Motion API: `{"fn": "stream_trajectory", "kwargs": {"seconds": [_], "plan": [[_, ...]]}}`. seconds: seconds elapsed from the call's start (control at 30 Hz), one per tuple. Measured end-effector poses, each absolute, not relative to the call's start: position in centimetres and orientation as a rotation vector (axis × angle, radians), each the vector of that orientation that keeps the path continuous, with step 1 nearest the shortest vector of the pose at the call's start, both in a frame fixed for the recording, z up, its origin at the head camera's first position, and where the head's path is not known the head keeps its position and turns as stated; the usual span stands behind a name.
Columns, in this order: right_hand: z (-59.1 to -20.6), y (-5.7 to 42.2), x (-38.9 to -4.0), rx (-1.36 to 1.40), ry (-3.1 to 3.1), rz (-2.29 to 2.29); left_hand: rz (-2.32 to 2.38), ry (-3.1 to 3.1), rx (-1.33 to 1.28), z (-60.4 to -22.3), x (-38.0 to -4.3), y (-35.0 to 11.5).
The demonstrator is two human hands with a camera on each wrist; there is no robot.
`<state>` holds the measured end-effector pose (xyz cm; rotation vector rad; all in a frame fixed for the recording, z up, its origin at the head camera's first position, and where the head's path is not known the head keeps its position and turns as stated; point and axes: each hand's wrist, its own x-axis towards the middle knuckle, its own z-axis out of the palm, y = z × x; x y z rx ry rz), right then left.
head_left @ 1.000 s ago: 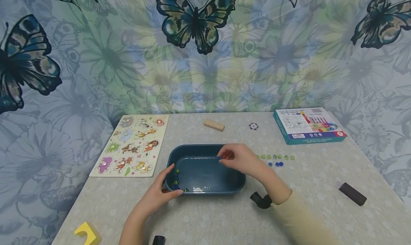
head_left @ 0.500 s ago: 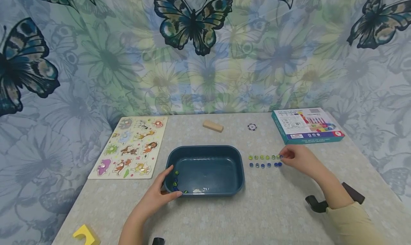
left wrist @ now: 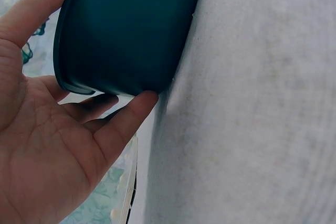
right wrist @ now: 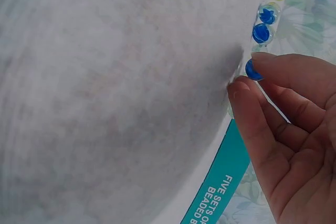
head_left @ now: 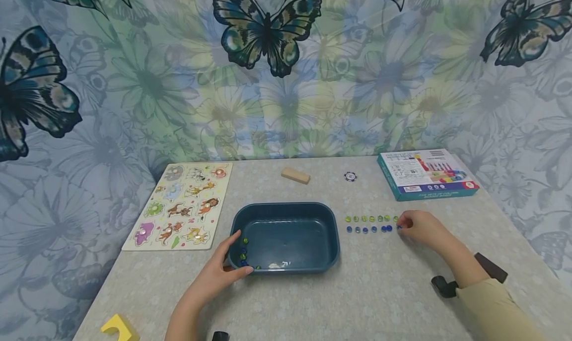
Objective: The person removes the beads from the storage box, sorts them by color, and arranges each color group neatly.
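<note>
My left hand (head_left: 220, 265) holds the left end of a dark blue plastic tub (head_left: 290, 239), its thumb and fingers spread about the near-left corner. Several green and blue marbles (head_left: 243, 256) lie inside along that end. On the table to the right run two rows, one of green marbles (head_left: 372, 219) and a nearer one of blue marbles (head_left: 366, 230). At the right end of the blue row, my right hand (head_left: 422, 227) pinches a blue marble (right wrist: 253, 70) between thumb and fingertips, down at the tabletop.
An animal puzzle board (head_left: 178, 207) lies left of the tub. Behind stand a wooden block (head_left: 295, 175), a patterned disc (head_left: 350, 176) and a game box (head_left: 429, 174). A yellow arch block (head_left: 119, 327) is at front left, a black bar (head_left: 491, 267) at right.
My right hand has moved from above the tub to the marble rows at right, then slightly nearer to the end of the blue row. The left hand stays on the tub.
</note>
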<state>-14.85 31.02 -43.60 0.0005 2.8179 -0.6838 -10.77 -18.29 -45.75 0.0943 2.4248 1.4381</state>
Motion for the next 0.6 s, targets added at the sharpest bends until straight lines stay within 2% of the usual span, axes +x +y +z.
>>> {"fn": "stream_trajectory", "kwargs": {"seconds": [0.33,0.6], "plan": [[-43.7,30.7,-15.0,0.005,2.824,-0.635,1.448,2.419,0.091,-45.9,-10.7,-18.3],[-40.0,30.7,-15.0,-0.069,2.714,-0.650,1.453,2.411,0.106,-45.8,-10.8,-18.4]]}}
